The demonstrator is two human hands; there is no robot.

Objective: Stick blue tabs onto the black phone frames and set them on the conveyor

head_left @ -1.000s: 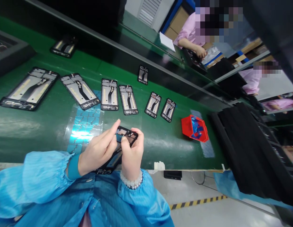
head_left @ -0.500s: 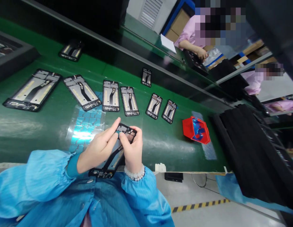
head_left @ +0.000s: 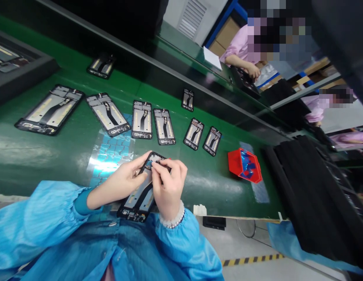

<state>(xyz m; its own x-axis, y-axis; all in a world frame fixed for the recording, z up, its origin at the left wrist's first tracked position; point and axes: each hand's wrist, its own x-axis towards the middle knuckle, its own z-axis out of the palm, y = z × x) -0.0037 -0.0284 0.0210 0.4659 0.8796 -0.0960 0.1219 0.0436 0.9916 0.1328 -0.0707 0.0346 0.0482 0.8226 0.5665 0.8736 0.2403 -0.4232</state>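
Note:
A black phone frame (head_left: 140, 197) is held over the near edge of the green belt (head_left: 46, 156). My left hand (head_left: 122, 182) grips its left side, fingers reaching to its top end. My right hand (head_left: 168, 186) clasps the right side, with thumb and forefinger pinched at a small part near the frame's top. Just left of my hands lies a clear sheet of blue stickers (head_left: 109, 154).
Several phone frames (head_left: 142, 125) lie in a row across the belt. A red bin (head_left: 244, 166) holding blue scraps sits to the right, beside black trays (head_left: 310, 187). A dark tray (head_left: 14, 66) stands at far left. Other people in pink work behind.
My right thumb and forefinger have closed onto the top of the frame. My left forefinger has dropped from pointing up to lying along the frame's edge. The view has shifted slightly.

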